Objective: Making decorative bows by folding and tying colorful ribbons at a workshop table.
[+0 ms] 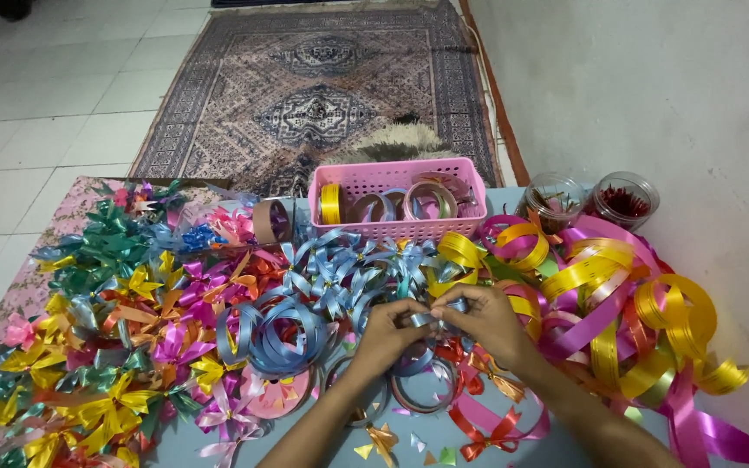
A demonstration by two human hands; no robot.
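1. Light blue ribbon (pixel 431 321), a short folded piece, sits pinched between both hands at the near centre of the table, just above a loose coil of the same ribbon.
2. The left hand (pixel 385 334) has its fingers curled together, thumb and fingertips clamped on the left end of the blue piece.
3. The right hand (pixel 483 316) mirrors it, fingers bent inward and closed tight on the right end; the two hands' fingertips nearly touch.
4. A large coil of blue ribbon (pixel 275 334) lies just left of the left hand.
5. A heap of finished bows (pixel 106 329) in green, yellow, orange, magenta and pink fills the left side.
6. Loose yellow and magenta ribbon loops (pixel 617 303) spread to the right of the right hand.
7. A pink plastic basket (pixel 396 178) holding ribbon rolls stands at the far edge, with two clear jars (pixel 587 199) to its right.
8. A red bow (pixel 483 442) lies near, below the right wrist.
9. A patterned rug (pixel 322 87) covers the floor beyond the table.
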